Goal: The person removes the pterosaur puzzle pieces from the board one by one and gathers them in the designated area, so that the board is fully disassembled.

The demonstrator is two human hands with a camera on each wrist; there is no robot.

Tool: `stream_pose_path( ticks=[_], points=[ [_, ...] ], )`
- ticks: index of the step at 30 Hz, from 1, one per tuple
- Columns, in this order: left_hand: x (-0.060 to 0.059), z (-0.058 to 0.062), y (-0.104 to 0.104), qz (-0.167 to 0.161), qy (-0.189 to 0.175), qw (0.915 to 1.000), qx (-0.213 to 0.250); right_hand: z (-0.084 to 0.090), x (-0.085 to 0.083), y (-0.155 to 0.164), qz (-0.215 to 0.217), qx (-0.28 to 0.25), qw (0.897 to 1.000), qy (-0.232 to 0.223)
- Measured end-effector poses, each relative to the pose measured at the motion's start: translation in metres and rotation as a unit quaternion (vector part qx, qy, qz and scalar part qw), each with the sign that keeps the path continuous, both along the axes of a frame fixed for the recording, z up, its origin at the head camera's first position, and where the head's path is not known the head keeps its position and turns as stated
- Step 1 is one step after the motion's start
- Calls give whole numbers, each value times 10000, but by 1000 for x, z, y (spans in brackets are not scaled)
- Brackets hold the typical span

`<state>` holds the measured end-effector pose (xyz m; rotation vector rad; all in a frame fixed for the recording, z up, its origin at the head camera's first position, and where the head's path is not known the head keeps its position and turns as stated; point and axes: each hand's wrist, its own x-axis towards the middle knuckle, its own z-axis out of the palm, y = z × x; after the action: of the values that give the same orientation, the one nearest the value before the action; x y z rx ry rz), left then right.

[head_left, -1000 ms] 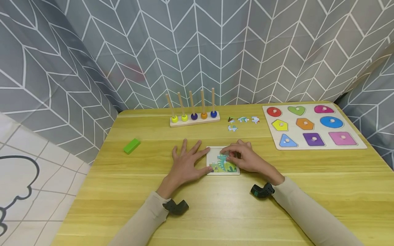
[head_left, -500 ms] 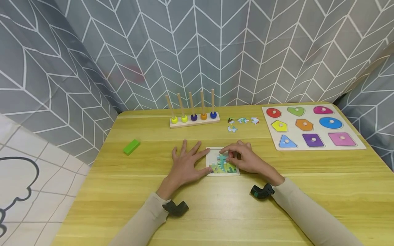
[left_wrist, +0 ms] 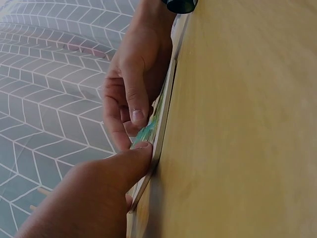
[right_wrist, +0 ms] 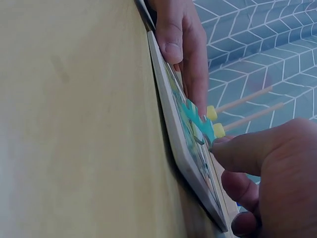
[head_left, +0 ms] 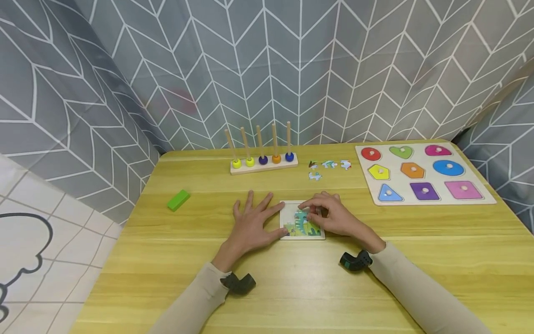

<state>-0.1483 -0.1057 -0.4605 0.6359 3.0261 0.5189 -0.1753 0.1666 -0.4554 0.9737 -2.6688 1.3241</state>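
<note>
A small square puzzle board point(head_left: 288, 213) lies on the table between my hands, its lower part filled with green and teal picture pieces. My left hand point(head_left: 250, 227) is spread flat on the table, with the thumb and index fingertip touching the board's left side. My right hand point(head_left: 335, 215) pinches a teal puzzle piece point(head_left: 301, 215) between thumb and finger. In the right wrist view, this puzzle piece point(right_wrist: 195, 118) stands tilted over the board point(right_wrist: 173, 126), one edge against the laid pieces. The right fingers partly hide the board's upper right corner.
Several loose puzzle pieces point(head_left: 329, 164) lie beyond the board. Behind stands a peg rack point(head_left: 264, 166) with coloured beads. A shape puzzle board point(head_left: 425, 174) with knobs lies at the right, and a green block point(head_left: 178, 200) at the left. A grey patterned curtain point(head_left: 267, 69) borders the table.
Both hands stay almost in place, the right one still holding the teal puzzle piece over the board. The whole head view has shifted very slightly.
</note>
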Motion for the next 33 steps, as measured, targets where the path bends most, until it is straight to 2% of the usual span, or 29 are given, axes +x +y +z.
stream_pose_path(
  ticks=[16, 33],
  points=[
    [0, 1, 0, 0, -13, 10000, 12, -3, 1, -3, -27, -465, 9981, -406],
    [0, 0, 1, 14, -12, 10000, -6, -4, 0, -2, -17, -1023, 9914, -818]
  ],
)
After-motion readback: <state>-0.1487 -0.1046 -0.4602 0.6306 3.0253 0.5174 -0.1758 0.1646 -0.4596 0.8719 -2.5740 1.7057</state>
